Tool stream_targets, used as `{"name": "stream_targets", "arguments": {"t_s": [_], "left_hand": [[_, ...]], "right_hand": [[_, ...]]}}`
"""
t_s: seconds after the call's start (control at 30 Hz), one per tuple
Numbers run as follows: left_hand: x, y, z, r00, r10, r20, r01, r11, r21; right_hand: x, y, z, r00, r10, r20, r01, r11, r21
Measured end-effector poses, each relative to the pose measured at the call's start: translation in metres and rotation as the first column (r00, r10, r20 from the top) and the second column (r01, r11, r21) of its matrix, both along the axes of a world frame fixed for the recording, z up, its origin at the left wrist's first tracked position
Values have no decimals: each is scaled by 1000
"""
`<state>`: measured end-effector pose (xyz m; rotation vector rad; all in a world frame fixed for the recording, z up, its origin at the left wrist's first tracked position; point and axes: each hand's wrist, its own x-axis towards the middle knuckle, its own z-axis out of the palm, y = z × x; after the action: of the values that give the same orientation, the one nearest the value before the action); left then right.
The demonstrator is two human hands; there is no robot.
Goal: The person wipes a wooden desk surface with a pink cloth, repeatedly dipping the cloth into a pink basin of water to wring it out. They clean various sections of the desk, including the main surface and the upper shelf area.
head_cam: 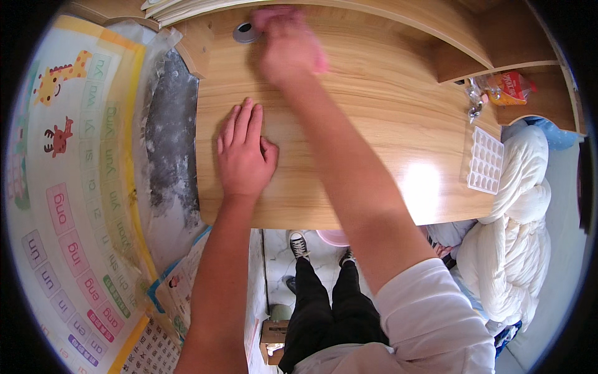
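My right hand (pixel 290 55) presses a pink cloth (pixel 280 15) against the back of a wooden desktop (pixel 364 126). The hand is blurred, and part of the cloth is hidden beneath it. Just left of the cloth is a grey ring-shaped cable grommet (pixel 245 32) set in the desktop. My left hand (pixel 245 154) lies flat on the left part of the desk, palm down, thumb spread and nothing held.
A wooden shelf unit (pixel 439 35) rises along the back. At the right stand a white plastic tray (pixel 486 160) and a red-orange package (pixel 511 89). Beyond them a white quilt (pixel 509 224) is heaped. An alphabet poster (pixel 70 154) covers the left wall. A pink basin (pixel 334 237) sits on the floor.
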<state>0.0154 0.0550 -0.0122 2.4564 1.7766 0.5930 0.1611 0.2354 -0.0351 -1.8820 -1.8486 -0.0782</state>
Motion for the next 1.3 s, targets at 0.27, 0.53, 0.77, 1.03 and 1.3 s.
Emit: {"name": "stream_targets", "arguments": {"t_s": [0.27, 0.53, 0.77, 1.03, 1.3], "left_hand": [[11, 3, -2, 1000, -10, 29, 10, 1000, -24], [1, 0, 3, 1000, 5, -13, -5, 1000, -5], [10, 4, -3, 1000, -19, 18, 19, 1000, 10], [9, 3, -2, 999, -9, 32, 9, 1000, -4], [9, 3, 0, 998, -17, 64, 13, 998, 66]], "right_hand": [[-59, 27, -4, 975, 218, -50, -218, 976, 12], [159, -56, 18, 989, -47, -140, 44, 999, -27], [289, -65, -21, 939, -321, 122, 291, 933, 213], [71, -4, -30, 996, -72, 58, 64, 989, 137], [-61, 5, -11, 940, 336, -61, -329, 939, 101]]}}
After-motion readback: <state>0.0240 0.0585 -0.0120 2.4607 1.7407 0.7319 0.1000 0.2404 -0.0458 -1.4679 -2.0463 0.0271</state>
